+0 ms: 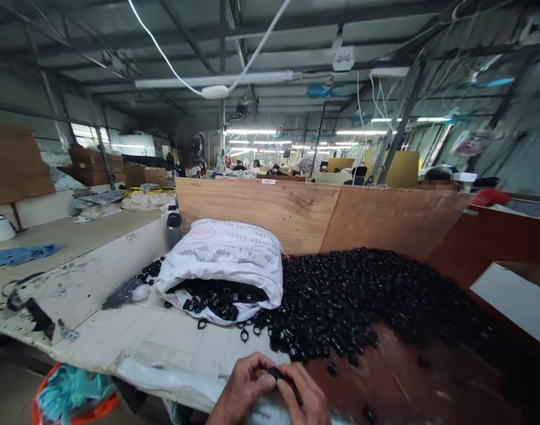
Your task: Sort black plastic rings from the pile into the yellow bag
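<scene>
At the table's front edge, my left hand [247,383] pinches a small black part [275,374] between thumb and fingers. My right hand [303,391] grips the same part from the other side, so the two hands nearly touch. Beyond them lies a white woven sack [234,248] with its mouth towards me and black ring-shaped pieces spilling out. To its right spreads a large heap of similar black pieces [362,289], with a few loose ones near my hands. The exact shape of the held part is partly hidden by my fingers.
A wooden board [261,203] stands behind the sack and heap. A dark bottle [174,230] is left of the sack. Below the table at left sits an orange-rimmed container [38,401] with teal plastic. A white panel [513,301] leans at right. People work far behind.
</scene>
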### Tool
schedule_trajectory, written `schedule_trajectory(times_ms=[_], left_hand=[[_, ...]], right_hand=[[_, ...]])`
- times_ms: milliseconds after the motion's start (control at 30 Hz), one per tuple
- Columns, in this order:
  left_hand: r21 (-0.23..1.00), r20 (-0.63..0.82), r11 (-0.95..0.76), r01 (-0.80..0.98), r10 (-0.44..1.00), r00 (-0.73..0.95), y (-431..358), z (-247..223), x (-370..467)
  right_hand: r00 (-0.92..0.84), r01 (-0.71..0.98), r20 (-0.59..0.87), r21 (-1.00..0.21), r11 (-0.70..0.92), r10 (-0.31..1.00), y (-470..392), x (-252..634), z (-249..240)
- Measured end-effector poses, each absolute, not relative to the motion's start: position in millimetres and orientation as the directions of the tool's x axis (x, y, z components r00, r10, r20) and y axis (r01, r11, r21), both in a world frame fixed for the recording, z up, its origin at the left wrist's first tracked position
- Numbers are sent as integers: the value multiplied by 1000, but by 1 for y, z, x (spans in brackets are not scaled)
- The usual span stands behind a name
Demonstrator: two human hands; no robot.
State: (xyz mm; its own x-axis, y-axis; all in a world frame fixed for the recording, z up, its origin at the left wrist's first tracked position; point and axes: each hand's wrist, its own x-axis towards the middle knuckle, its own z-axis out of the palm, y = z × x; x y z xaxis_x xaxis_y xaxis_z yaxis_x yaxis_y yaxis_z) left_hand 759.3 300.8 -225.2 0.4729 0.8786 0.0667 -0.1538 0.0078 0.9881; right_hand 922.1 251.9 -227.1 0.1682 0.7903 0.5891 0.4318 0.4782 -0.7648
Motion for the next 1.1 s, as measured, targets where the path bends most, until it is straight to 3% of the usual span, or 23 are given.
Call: schedule_trajectory(times_ms=[33,100,200,333,400,467,633,767,867,1000,1100], left_hand=[[991,57,9,-136,881,469,299,-222,759],[996,55,-14,-92,883,467,297,-217,759],[986,139,-165,16,876,461,297,-217,761],[852,389,-514,100,749,537,296,-223,763],[790,450,-604,104,687,570,295,-226,763],[798,438,-591,120,704,560,293,-229,764],[944,239,-316,95,855,460,285,-225,768],[978,143,-196,74,882,448,272,-215,766],[993,62,-103,55,860,506,262,-214,762],[964,165,-251,92,830,532,251,-220,761],[910,285,-391,136,830,479,244,-225,764]], right_hand=[[114,431,570,-766,476,814,249,922,-222],[166,399,487,-829,393,858,244,920,-214],[323,157,131,-984,84,937,241,910,-212],[378,-191,-190,-974,-124,906,238,899,-217],[350,-222,-243,-960,-172,905,235,898,-216],[335,-146,-219,-973,-180,916,230,898,-214],[344,-31,-34,-999,-25,938,213,896,-212],[296,-43,10,-999,24,955,201,900,-211],[268,53,95,-995,83,959,195,909,-210],[276,166,156,-980,113,948,187,916,-212],[309,112,103,-991,72,946,182,915,-211]])
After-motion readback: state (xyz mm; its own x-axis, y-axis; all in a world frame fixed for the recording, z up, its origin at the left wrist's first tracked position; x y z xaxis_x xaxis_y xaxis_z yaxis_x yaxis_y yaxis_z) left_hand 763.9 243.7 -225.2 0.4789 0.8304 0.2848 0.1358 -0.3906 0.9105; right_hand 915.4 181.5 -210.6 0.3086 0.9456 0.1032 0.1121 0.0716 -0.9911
